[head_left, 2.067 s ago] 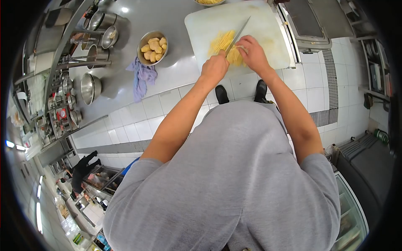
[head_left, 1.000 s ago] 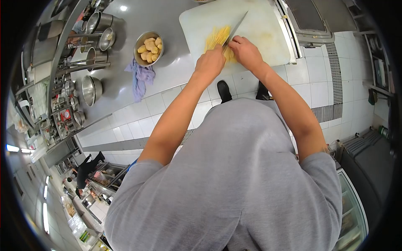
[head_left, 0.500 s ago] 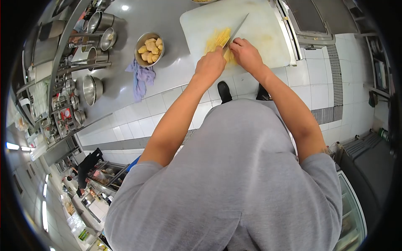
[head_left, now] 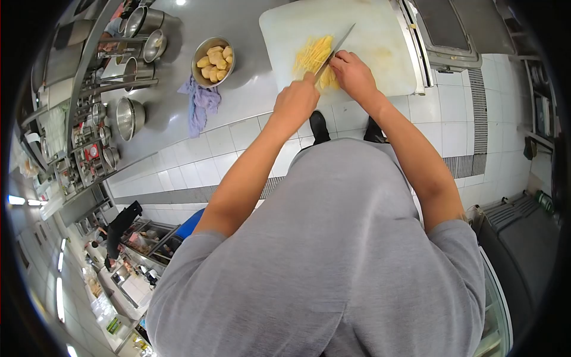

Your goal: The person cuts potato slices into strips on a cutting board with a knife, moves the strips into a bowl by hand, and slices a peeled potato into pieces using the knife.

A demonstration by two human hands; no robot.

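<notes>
My left hand is closed round the handle of a long knife, whose blade points up and to the right over a white cutting board. Thin yellow strips lie in a pile to the left of the blade. My right hand is on the other side of the blade, its fingers curled and pressed on more yellow pieces, which they partly hide. Left of the board, a metal bowl holds several peeled yellow-brown chunks. A crumpled purple cloth lies beside the bowl.
Metal pots and nested bowls stand at the left of the steel table, near a shelf rack. Metal equipment adjoins the board's right side. A person in dark clothes is at the far lower left.
The view has shifted slightly. The knife has moved a little against the strips, and my left hand sits slightly lower beside the pile. Both hands keep their hold.
</notes>
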